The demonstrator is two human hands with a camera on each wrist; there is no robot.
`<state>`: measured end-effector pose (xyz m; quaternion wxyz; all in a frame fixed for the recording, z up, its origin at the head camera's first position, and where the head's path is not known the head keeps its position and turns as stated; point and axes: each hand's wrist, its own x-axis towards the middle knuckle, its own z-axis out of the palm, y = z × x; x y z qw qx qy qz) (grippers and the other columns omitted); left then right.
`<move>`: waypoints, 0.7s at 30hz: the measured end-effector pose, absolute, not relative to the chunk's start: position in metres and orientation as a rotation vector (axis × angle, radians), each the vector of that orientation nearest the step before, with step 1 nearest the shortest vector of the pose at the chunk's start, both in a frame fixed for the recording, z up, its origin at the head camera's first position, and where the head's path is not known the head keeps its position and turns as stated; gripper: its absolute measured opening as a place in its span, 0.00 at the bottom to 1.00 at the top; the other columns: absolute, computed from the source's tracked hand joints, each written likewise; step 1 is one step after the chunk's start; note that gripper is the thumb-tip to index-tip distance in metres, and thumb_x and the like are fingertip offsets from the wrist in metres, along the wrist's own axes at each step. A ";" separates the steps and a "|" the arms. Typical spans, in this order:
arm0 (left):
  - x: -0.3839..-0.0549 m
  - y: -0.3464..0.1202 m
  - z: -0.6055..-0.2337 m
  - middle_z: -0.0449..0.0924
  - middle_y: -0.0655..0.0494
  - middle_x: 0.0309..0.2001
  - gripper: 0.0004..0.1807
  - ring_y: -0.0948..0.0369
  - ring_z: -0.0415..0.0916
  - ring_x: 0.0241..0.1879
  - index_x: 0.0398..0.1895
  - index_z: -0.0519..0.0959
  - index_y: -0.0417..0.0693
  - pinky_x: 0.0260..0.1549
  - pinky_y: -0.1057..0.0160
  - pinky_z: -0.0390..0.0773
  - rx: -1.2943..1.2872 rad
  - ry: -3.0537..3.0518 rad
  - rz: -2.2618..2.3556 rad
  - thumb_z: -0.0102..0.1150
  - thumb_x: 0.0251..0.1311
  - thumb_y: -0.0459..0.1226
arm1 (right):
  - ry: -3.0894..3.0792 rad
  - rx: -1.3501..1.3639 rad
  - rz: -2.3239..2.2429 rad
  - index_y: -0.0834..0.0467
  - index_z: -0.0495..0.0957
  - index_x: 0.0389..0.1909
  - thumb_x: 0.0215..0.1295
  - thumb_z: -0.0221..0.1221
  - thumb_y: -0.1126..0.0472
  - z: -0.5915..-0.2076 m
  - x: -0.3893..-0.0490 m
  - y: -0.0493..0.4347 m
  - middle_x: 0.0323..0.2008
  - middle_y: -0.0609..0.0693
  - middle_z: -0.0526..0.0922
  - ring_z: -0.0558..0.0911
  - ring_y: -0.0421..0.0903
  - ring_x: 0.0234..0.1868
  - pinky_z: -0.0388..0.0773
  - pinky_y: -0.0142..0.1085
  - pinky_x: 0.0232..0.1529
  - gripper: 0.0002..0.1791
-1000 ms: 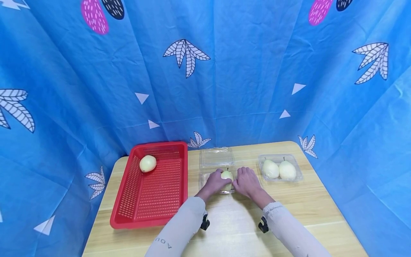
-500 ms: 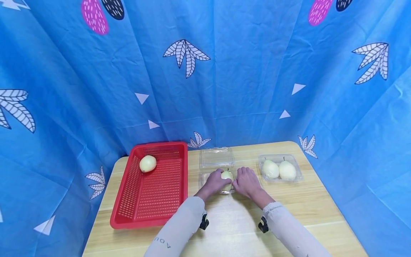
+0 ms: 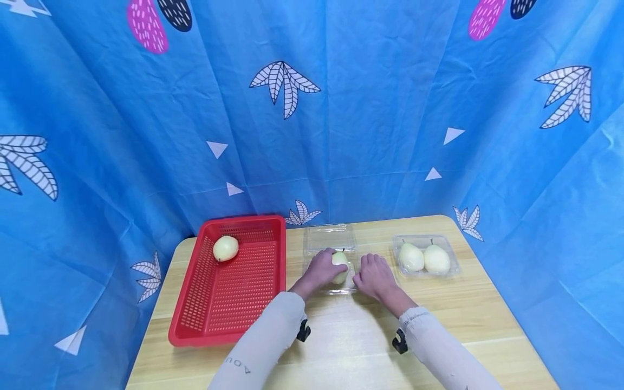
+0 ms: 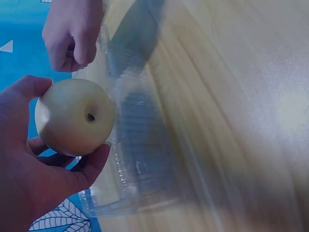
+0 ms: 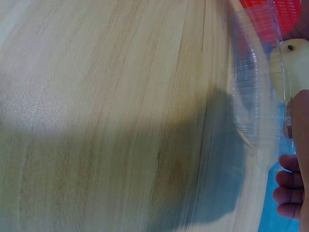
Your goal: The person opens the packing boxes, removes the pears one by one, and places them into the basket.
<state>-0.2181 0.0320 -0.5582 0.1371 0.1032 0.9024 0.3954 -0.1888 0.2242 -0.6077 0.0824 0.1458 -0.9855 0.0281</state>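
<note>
My left hand (image 3: pixel 319 272) grips a pale yellow pear (image 3: pixel 340 258) over the clear plastic clamshell box (image 3: pixel 341 291) in the middle of the table. In the left wrist view thumb and fingers curl round the pear (image 4: pixel 72 116), its dark-centred end facing the camera. The box's lid (image 3: pixel 331 237) is folded back, away from me. At the box's right end my right hand (image 3: pixel 377 277) holds its edge with curled fingers. The right wrist view shows the thumb over the box wall (image 5: pixel 256 101) and the other fingers (image 5: pixel 289 188) curled beyond it.
On the left stands a red perforated basket (image 3: pixel 244 338) with one pear (image 3: pixel 226 248) in its far left corner. Another clear plastic box (image 3: pixel 450 270) with two pears stands on the right. A blue patterned curtain (image 3: pixel 370 135) borders the wooden table (image 3: pixel 351 346) behind and at the sides.
My left hand has moved the pear a little left and away from me, off the box's right end. The right hand has stayed in place.
</note>
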 end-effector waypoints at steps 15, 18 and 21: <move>-0.230 0.017 -0.530 0.81 0.45 0.46 0.36 0.56 0.74 0.37 0.68 0.72 0.38 0.27 0.67 0.74 0.357 2.657 1.136 0.68 0.59 0.45 | -2.969 0.416 0.126 0.63 0.72 0.34 0.64 0.59 0.52 -0.605 -0.188 0.222 0.31 0.56 0.74 0.74 0.53 0.35 0.76 0.47 0.43 0.16; -0.233 0.013 -0.523 0.82 0.45 0.48 0.36 0.55 0.74 0.39 0.69 0.72 0.39 0.29 0.66 0.74 0.361 2.686 1.133 0.68 0.59 0.45 | -2.964 0.419 0.118 0.63 0.72 0.34 0.64 0.59 0.52 -0.605 -0.188 0.222 0.31 0.56 0.74 0.74 0.53 0.34 0.77 0.46 0.42 0.16; -0.237 0.007 -0.518 0.82 0.46 0.48 0.36 0.55 0.74 0.41 0.69 0.73 0.40 0.31 0.65 0.75 0.362 2.712 1.125 0.67 0.60 0.46 | -2.959 0.416 0.117 0.63 0.72 0.33 0.64 0.59 0.53 -0.605 -0.188 0.222 0.31 0.56 0.74 0.74 0.53 0.34 0.77 0.46 0.42 0.16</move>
